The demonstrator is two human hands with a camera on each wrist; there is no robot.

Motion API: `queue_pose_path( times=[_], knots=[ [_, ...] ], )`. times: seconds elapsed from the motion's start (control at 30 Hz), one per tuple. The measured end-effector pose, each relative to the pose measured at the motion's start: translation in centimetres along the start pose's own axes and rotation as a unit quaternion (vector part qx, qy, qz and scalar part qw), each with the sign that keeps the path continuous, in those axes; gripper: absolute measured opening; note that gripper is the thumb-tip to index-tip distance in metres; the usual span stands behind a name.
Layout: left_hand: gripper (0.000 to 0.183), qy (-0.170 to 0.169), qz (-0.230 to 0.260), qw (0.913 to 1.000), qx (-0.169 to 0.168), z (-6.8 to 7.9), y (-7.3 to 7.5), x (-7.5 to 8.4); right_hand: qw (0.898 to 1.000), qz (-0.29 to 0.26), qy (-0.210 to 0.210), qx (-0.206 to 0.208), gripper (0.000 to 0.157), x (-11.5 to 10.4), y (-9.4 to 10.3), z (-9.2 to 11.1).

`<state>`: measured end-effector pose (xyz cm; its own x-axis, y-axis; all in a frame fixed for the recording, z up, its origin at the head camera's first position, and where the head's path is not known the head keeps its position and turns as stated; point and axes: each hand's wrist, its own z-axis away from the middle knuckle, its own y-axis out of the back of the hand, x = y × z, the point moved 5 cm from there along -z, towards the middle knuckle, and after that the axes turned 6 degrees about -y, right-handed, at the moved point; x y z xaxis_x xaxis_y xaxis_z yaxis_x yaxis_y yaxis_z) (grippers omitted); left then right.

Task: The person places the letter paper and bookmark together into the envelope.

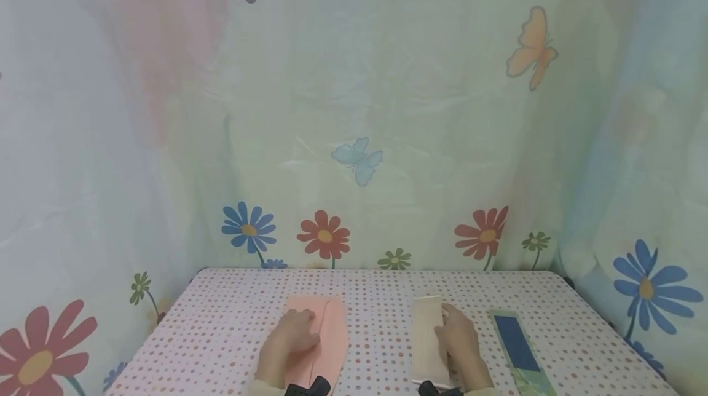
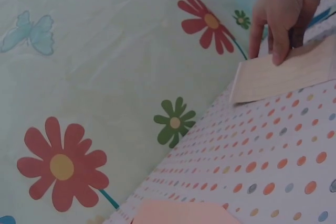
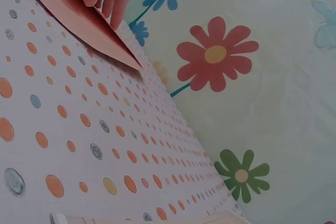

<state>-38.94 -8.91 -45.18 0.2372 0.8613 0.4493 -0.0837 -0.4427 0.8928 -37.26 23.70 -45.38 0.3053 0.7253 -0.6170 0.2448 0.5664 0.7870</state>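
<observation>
A pink paper envelope (image 1: 332, 337) with an overlapping flap lies left of centre on the table. My left hand (image 1: 294, 331) is over it and pinches the flap's edge near the middle. In the right wrist view, the pink envelope (image 3: 89, 30) gapes along its side beneath those fingers. Right of centre lies a flat, oblong beige packet (image 1: 428, 340). My right hand (image 1: 460, 336) grips its right edge, with a digit on top of the packet (image 2: 304, 72) and other fingers behind the edge, as the left wrist view shows. What the packet contains is hidden.
A green strip-shaped packet with a dark blue panel (image 1: 517, 344) lies to the right of my right hand. The table has a dotted cover (image 1: 381, 297). A flowered curtain (image 1: 420, 138) surrounds its back and sides.
</observation>
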Motion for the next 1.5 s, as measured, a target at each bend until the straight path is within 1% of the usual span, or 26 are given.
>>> queue_pose_path(
  times=[0.17, 0.3, 0.47, 0.67, 0.83, 1.0, 1.2, 1.4, 1.5],
  knots=[
    [0.051, -0.020, -0.006, 0.9997, -0.008, -0.2, -0.4, 0.1, 1.000, 0.010, 0.007, 0.001, 0.056, 0.0, 0.1, -0.1],
    [0.052, -0.028, -0.013, 0.9994, -0.012, -0.3, -0.5, 0.1, 1.000, 0.006, -0.009, -0.014, 0.055, 0.1, 0.0, -0.2],
    [0.052, -0.034, -0.015, 0.9992, -0.014, -0.3, -0.5, 0.2, 0.999, -0.002, -0.016, -0.032, 0.052, 0.2, -0.2, -0.2],
    [0.051, -0.021, -0.002, 0.9997, -0.016, -0.1, -0.3, 0.4, 0.999, -0.027, -0.018, -0.034, 0.052, -0.1, -0.1, -0.2],
    [0.051, -0.017, -0.006, 0.9998, -0.012, 0.0, -0.2, 0.3, 0.998, -0.045, -0.018, -0.031, 0.052, -0.5, -0.1, 0.0],
    [0.051, -0.012, -0.012, 0.9998, -0.011, -0.1, -0.3, -0.3, 0.998, -0.062, -0.017, -0.030, 0.051, -1.0, -0.3, 0.3],
    [0.052, -0.006, -0.007, 0.9999, -0.009, -0.2, -0.6, -0.7, 0.996, -0.082, -0.009, -0.025, 0.049, -1.2, -0.3, 0.3],
    [0.051, -0.011, -0.007, 0.9999, -0.010, -0.2, -0.5, -0.5, 0.994, -0.106, -0.002, -0.010, 0.048, -1.4, -0.4, 0.1],
    [0.050, -0.012, -0.007, 0.9998, -0.010, -0.1, -0.2, -0.3, 0.992, -0.127, -0.005, -0.013, 0.047, -1.6, -0.6, 0.1]
  ],
)
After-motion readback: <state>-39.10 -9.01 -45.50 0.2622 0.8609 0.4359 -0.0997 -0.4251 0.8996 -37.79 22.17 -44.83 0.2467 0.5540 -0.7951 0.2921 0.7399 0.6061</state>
